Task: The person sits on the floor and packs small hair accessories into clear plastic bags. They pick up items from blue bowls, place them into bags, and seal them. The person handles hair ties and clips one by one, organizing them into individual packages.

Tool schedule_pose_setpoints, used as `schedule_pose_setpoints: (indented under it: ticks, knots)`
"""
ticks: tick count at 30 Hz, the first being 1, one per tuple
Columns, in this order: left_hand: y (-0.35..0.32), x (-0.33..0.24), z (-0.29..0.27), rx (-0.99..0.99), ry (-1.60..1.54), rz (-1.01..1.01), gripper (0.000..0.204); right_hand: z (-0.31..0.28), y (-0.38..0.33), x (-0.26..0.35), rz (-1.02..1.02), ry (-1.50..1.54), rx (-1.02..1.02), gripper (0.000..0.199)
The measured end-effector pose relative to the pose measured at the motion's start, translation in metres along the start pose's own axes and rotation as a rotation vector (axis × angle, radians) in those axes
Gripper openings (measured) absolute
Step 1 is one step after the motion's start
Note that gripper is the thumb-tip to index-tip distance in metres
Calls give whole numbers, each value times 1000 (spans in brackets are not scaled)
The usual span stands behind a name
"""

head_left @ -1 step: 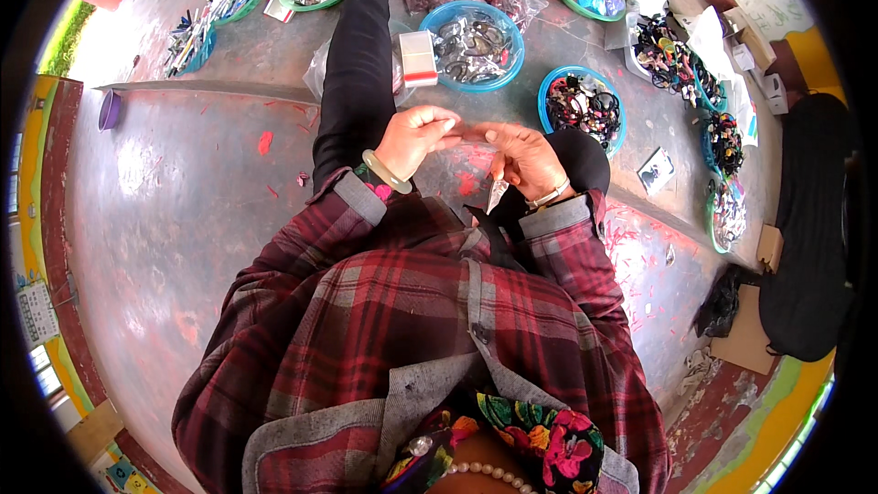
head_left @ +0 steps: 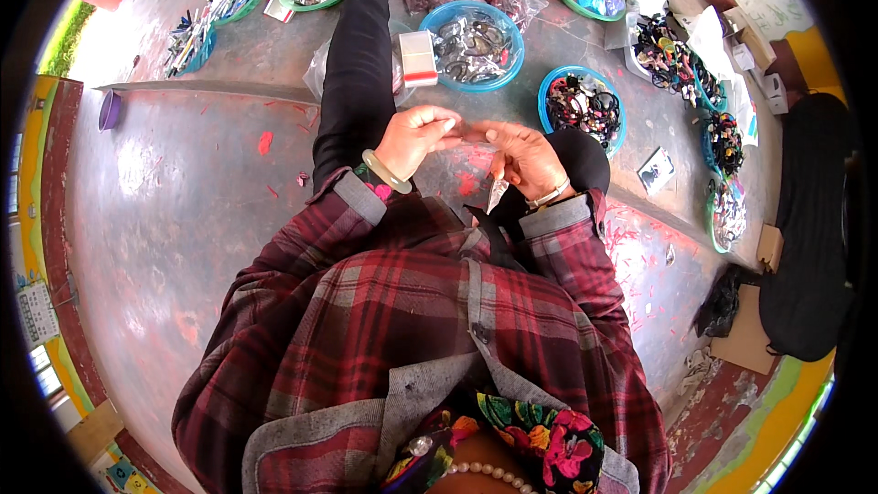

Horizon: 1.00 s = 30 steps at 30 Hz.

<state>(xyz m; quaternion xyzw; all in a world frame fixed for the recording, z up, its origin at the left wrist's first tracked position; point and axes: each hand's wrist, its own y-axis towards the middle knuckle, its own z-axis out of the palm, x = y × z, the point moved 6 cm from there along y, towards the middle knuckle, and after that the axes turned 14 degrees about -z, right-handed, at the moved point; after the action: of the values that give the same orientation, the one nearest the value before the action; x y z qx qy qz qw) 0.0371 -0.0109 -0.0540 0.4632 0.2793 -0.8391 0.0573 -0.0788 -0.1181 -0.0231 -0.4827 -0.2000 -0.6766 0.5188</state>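
Note:
My left hand [head_left: 416,142] has its thumb and fingers pinched together above my lap. Facing it, my right hand [head_left: 529,163] is closed, its thumb and forefinger brought close to the left fingertips. A thin, faint reddish strip seems to run between the fingertips, too small and blurred to name. From under my right hand a small pointed metal blade [head_left: 497,194] sticks out toward my body, with an orange-brown part at its upper end. The palm hides the rest, so I cannot tell whether it is a knife or scissors.
Beyond my hands stand a blue basket [head_left: 505,75] of clear-wrapped items, a white-and-red box [head_left: 419,59] and a blue basket [head_left: 622,124] of dark hair ties. More baskets line the far right. A purple bowl [head_left: 110,111] sits far left. Red scraps [head_left: 265,143] litter the floor.

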Motion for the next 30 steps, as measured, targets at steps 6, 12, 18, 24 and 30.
schedule_pose_setpoints:
  ticks: [6, 12, 18, 24, 30]
  knots:
    - [-6, -3, 11, 62, 14, -50, 24, -18, 4, -16, 72, -34, 48, 26]
    - [-8, -6, 15, 92, -28, -52, 27, -10, 2, -4, -15, -3, -15, 25]
    - [-8, -7, 11, 122, -24, -45, 30, -11, 4, -6, -20, -55, 37, 27]
    - [-11, -10, 21, 168, 43, -38, 32, -17, 5, -14, 20, 25, 43, 27]
    - [-12, -7, 22, 188, 123, 11, 34, -13, 3, -10, 24, -65, 103, 28]
